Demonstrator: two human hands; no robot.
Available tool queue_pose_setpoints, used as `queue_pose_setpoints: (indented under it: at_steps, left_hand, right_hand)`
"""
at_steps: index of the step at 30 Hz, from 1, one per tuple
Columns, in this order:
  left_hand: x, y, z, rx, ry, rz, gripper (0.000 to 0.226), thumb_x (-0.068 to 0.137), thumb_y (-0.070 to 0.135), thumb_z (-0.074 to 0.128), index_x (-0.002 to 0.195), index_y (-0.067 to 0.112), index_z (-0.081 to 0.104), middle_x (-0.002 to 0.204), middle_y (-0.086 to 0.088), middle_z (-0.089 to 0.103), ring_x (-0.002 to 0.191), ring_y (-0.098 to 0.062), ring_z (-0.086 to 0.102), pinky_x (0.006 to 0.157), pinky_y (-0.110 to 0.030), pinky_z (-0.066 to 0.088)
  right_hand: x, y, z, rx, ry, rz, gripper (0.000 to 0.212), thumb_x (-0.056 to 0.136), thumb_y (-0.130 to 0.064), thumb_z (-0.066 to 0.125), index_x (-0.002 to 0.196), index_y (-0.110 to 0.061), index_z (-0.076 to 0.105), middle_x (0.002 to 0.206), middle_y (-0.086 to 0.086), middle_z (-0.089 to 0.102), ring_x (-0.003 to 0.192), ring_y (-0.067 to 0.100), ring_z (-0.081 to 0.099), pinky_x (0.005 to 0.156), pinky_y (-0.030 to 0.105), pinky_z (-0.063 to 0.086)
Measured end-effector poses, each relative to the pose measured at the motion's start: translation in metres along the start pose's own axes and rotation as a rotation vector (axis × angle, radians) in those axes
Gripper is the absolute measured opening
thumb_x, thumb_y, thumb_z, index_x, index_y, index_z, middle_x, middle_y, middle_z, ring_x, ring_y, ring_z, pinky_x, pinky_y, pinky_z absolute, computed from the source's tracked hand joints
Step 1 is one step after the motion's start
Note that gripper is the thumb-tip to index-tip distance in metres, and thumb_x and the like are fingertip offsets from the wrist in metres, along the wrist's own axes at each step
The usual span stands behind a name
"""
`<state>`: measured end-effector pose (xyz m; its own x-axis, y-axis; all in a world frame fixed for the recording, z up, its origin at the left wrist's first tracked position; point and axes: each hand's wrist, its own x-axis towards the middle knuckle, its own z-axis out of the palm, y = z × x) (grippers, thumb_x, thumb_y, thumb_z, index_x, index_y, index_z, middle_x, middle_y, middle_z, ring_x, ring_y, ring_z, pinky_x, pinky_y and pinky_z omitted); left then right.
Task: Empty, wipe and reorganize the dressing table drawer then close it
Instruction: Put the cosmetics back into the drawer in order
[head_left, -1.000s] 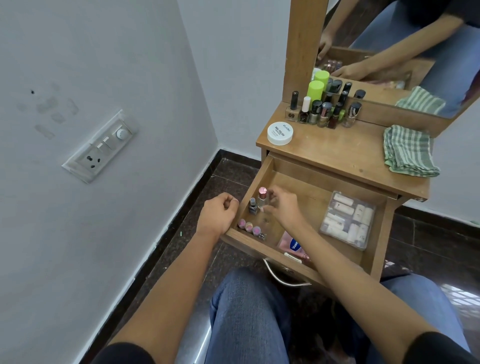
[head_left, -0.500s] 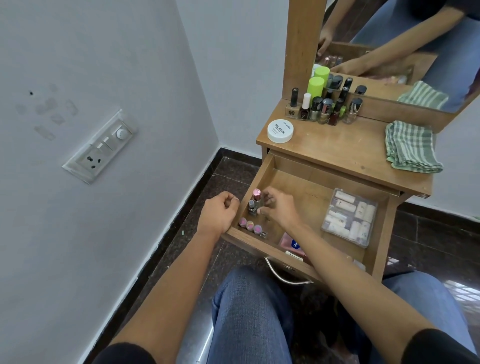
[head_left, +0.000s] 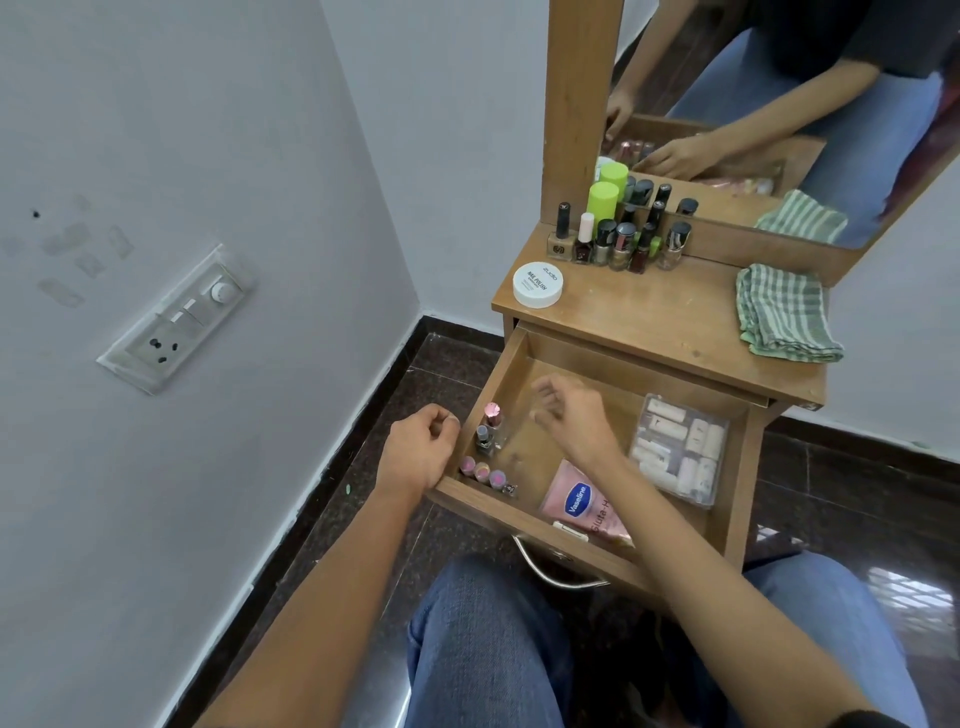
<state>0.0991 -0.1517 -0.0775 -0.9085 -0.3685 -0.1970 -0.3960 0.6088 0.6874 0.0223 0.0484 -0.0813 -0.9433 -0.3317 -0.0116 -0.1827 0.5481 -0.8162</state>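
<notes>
Polish bottles (head_left: 487, 431) between the hands (head_left: 421, 452) (head_left: 571, 423).

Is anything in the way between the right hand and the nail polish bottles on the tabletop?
Nothing visible does. The right hand is over the open drawer; bare tabletop lies before the nail polish bottles. The white jar sits left of that path, the folded cloth right.

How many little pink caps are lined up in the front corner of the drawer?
3. In the drawer, front left corner: left cap by the side wall, middle cap, right cap. The left hand beside them might hide more.
</notes>
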Motion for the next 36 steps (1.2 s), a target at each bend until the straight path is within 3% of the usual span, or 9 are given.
queue_pose_setpoints:
  at_steps: [5, 8, 10, 13, 16, 22, 30, 36]
  left_hand:
    - [-0.001, 0.000, 0.000, -0.019, 0.015, 0.007, 0.021, 0.098, 0.031, 0.050, 0.094, 0.020, 0.067, 0.081, 0.005, 0.067, 0.075, -0.010, 0.062, 0.068, -0.027, 0.045]
    - [-0.001, 0.000, 0.000, -0.023, 0.009, -0.001, 0.021, 0.098, 0.032, 0.050, 0.094, 0.020, 0.066, 0.081, 0.005, 0.067, 0.076, -0.011, 0.063, 0.068, -0.027, 0.046]
    - [-0.001, 0.000, 0.000, -0.025, 0.004, -0.006, 0.021, 0.099, 0.033, 0.050, 0.093, 0.021, 0.066, 0.080, 0.005, 0.067, 0.075, -0.013, 0.063, 0.069, -0.028, 0.048]
    - [-0.002, 0.000, 0.000, -0.016, 0.004, -0.005, 0.021, 0.099, 0.033, 0.049, 0.094, 0.021, 0.066, 0.080, 0.006, 0.067, 0.074, -0.011, 0.063, 0.066, -0.025, 0.046]
    - [-0.002, 0.000, 0.000, -0.006, 0.003, -0.009, 0.021, 0.099, 0.033, 0.049, 0.093, 0.022, 0.066, 0.080, 0.006, 0.067, 0.075, -0.010, 0.063, 0.067, -0.025, 0.047]
    - [-0.003, 0.001, 0.000, -0.015, 0.013, -0.007, 0.020, 0.098, 0.032, 0.050, 0.092, 0.022, 0.066, 0.079, 0.005, 0.067, 0.074, -0.010, 0.063, 0.066, -0.025, 0.045]
    - [-0.001, -0.001, 0.001, -0.023, 0.009, -0.001, 0.020, 0.099, 0.031, 0.051, 0.094, 0.021, 0.067, 0.081, 0.006, 0.067, 0.076, -0.009, 0.063, 0.068, -0.024, 0.045]
    - [-0.001, -0.001, 0.001, -0.026, 0.011, 0.000, 0.020, 0.099, 0.031, 0.050, 0.095, 0.021, 0.067, 0.083, 0.006, 0.068, 0.078, -0.009, 0.063, 0.070, -0.025, 0.046]
  right_hand:
    - [0.025, -0.025, -0.060, 0.000, 0.328, -0.118, 0.018, 0.089, -0.005, 0.058, 0.107, -0.010, 0.062, 0.100, -0.002, 0.061, 0.082, 0.008, 0.058, 0.070, 0.006, 0.043]
    - [0.057, -0.030, -0.092, -0.120, 0.456, -0.167, 0.021, 0.088, -0.009, 0.059, 0.109, -0.011, 0.060, 0.104, -0.001, 0.059, 0.090, 0.012, 0.057, 0.079, 0.021, 0.049]
    - [0.080, -0.031, -0.107, -0.222, 0.494, -0.204, 0.024, 0.086, -0.009, 0.059, 0.110, -0.012, 0.061, 0.105, 0.002, 0.061, 0.097, 0.019, 0.055, 0.087, 0.029, 0.045]
    - [0.114, -0.044, -0.118, -0.401, 0.458, -0.287, 0.033, 0.085, -0.006, 0.058, 0.118, -0.009, 0.060, 0.115, 0.010, 0.061, 0.110, 0.034, 0.048, 0.093, 0.029, 0.031]
    - [0.145, -0.071, -0.119, -0.605, 0.366, -0.339, 0.039, 0.088, -0.007, 0.054, 0.127, -0.008, 0.056, 0.121, 0.013, 0.060, 0.113, 0.036, 0.042, 0.096, 0.039, 0.034]
    - [0.180, -0.084, -0.111, -0.998, 0.205, -0.272, 0.030, 0.090, -0.007, 0.052, 0.119, -0.012, 0.058, 0.103, 0.013, 0.063, 0.113, 0.034, 0.042, 0.091, 0.039, 0.035]
    - [0.190, -0.085, -0.101, -1.041, 0.157, -0.226, 0.022, 0.090, -0.002, 0.052, 0.107, -0.011, 0.064, 0.105, 0.012, 0.065, 0.112, 0.032, 0.046, 0.088, 0.039, 0.037]
    - [0.182, -0.096, -0.108, -0.957, 0.256, -0.339, 0.018, 0.088, -0.001, 0.050, 0.101, -0.007, 0.062, 0.099, 0.014, 0.065, 0.107, 0.033, 0.047, 0.083, 0.039, 0.037]
